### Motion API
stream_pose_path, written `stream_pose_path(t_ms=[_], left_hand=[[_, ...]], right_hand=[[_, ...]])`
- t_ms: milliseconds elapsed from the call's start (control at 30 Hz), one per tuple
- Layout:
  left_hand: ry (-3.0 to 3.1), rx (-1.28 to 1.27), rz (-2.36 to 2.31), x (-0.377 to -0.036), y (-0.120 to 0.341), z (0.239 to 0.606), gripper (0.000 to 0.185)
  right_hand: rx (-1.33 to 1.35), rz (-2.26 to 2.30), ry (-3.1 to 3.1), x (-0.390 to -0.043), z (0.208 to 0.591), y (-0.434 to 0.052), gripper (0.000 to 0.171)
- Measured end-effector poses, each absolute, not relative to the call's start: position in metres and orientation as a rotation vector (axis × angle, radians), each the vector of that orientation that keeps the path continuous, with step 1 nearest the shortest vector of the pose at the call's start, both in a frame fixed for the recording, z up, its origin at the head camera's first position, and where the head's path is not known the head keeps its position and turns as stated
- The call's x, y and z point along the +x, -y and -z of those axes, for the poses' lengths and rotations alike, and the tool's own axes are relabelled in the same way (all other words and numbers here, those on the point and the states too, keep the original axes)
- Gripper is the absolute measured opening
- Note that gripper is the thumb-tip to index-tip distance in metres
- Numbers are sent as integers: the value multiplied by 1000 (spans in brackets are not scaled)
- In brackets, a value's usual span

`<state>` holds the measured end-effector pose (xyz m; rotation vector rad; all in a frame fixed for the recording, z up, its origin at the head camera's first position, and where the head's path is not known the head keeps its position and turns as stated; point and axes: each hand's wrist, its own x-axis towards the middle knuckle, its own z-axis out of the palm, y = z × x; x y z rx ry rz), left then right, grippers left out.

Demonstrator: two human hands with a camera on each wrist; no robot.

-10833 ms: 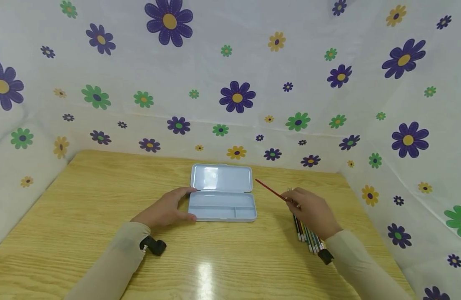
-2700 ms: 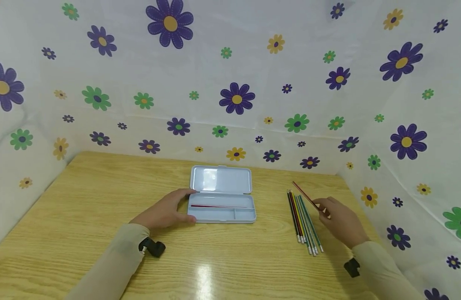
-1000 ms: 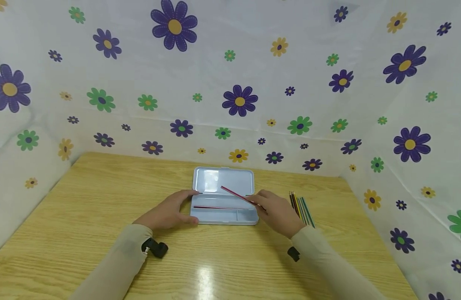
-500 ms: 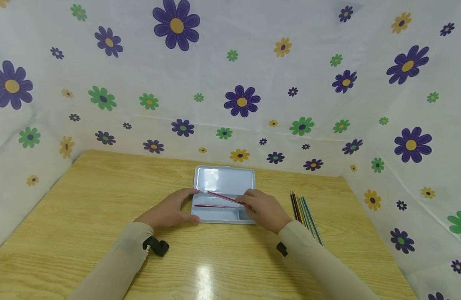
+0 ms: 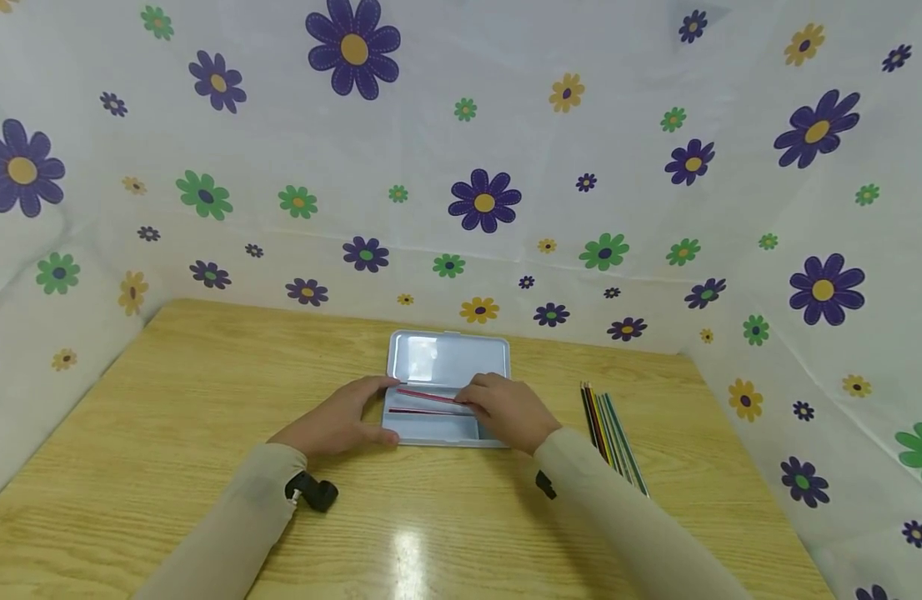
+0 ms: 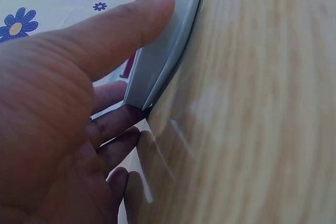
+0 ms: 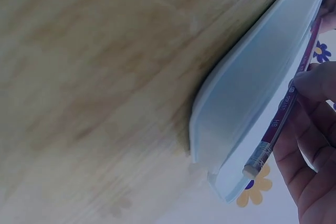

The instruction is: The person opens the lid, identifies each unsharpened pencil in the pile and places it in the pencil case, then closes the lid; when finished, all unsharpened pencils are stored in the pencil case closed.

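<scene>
We can read only one marking: on the red pencil [image 7: 281, 114] seen in the right wrist view, the letters "HB" stand printed in light type on the barrel, a little above the metal ferrule and eraser end at about 5 o'clock of the frame. Further up the same barrel, towards 1 o'clock, runs another line of small light print next to the right hand [image 7: 315, 150] that pinches the pencil; we cannot make out its letters. In the head view the pencil [image 5: 431, 397] is too small for any print to show, and we find no other lettering there.
</scene>
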<state>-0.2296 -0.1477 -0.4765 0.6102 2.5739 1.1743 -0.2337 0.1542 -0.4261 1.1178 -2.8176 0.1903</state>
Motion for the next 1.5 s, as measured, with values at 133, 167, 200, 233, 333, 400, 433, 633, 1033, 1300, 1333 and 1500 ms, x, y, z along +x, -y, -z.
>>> stream_pose_path(t_ms=[133,167,200,233,333,400,433,633,1033,1300,1333,1500], left_hand=[[-2571,605,-1169,-229,147,474,96],[-2570,603,-1168,-229,147,474,96],[-2570,602,-1168,-229,147,474,96],[-2570,601,-1167,-229,147,474,96],[-2569,597,-1169,-228,148,474,96],[-2568,597,-1172,-228,148,474,96],[-2566,597,-1175,-228,147,474,96],[-2558,601,-1181,-228,147,473,96],[-2562,584,-1166,-227,146,473,97],[-2570,582,-1165,-228,147,475,97],[-2571,581,-1166,-228,147,476,97],[-2573,573,-1164,-228,147,476,97]], right_hand=[[1111,-156,2865,-237,425,-149,19],[1112,-158,2875,-237,426,-148,19],[1111,-153,2888,-238,426,-147,19],[1114,-154,2895,-238,427,-146,19],[1117,-163,2915,-238,428,-144,19],[1117,-160,2924,-239,430,-143,19],[1115,-158,2927,-239,430,-142,19],[1100,-177,2970,-243,433,-142,19],[1104,-301,3030,-247,432,-142,18],[1083,-301,3038,-249,433,-142,19],[1084,-302,3034,-249,433,-142,19],[1095,-317,3010,-249,433,-143,17]])
